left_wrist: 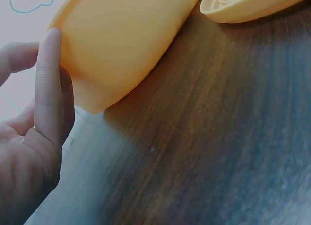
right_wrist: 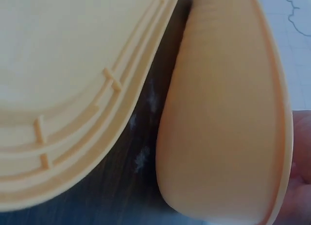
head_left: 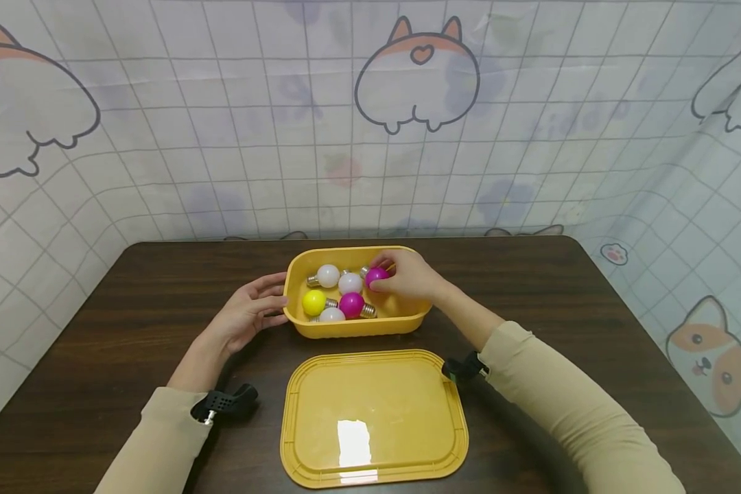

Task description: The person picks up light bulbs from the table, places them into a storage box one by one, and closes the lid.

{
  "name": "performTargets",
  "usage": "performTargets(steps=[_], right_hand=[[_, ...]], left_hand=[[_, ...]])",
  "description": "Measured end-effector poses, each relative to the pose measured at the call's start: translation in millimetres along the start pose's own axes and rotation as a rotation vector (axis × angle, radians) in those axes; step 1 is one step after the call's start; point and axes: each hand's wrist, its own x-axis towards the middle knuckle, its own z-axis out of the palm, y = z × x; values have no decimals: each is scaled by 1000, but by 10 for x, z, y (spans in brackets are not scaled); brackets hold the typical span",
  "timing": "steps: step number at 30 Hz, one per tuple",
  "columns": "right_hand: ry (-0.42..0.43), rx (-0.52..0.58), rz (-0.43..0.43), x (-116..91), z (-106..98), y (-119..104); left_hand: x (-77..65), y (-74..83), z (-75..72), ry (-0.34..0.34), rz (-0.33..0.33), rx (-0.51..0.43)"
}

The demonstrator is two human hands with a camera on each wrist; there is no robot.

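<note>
- Head view is showing your right hand [head_left: 407, 278] reaching into the yellow tub [head_left: 352, 328], with its fingers curling round a magenta bulb [head_left: 377, 276] at the back right of the tub's inside.
- You are keeping that bulb low inside the tub, just right of a white bulb [head_left: 349, 283] that is lying near the tub's middle.
- Another white bulb [head_left: 328, 276] is lying at the back left of the tub, with its metal base pointing toward the tub's left wall.
- A second magenta bulb [head_left: 352, 304] is resting toward the tub's front, with a yellow bulb [head_left: 313, 302] just to its left and a third white bulb [head_left: 331, 315] sitting against the front wall between them.
- Your left hand [head_left: 250, 312] is resting against the tub's left outer wall, fingers straight and relaxed, holding nothing; the left wrist view is showing one fingertip [left_wrist: 51, 38] touching the wall near the rim.
- Right wrist view is showing only the tub's outer wall [right_wrist: 223, 113] beside the lid, so you cannot be judging the grip from there.
- A yellow lid [head_left: 373, 417] is lying flat just in front of the tub, close to it but apart, with a bright glare patch on its surface.
- Tub and lid are both sitting on a dark wooden table [head_left: 593, 309], the tub near the table's middle.
- A tiled cloth [head_left: 222, 137] printed with cartoon animals is hanging behind and to both sides of the tub.
</note>
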Motion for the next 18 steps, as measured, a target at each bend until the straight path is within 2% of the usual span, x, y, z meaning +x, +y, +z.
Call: performTargets(steps=[6, 18], right_hand=[[-14, 2, -17, 31, 27, 21], [-50, 12, 9, 34, 50, -13]], left_hand=[[4, 1, 7, 0, 0, 1], [8, -6, -8, -2, 3, -3]])
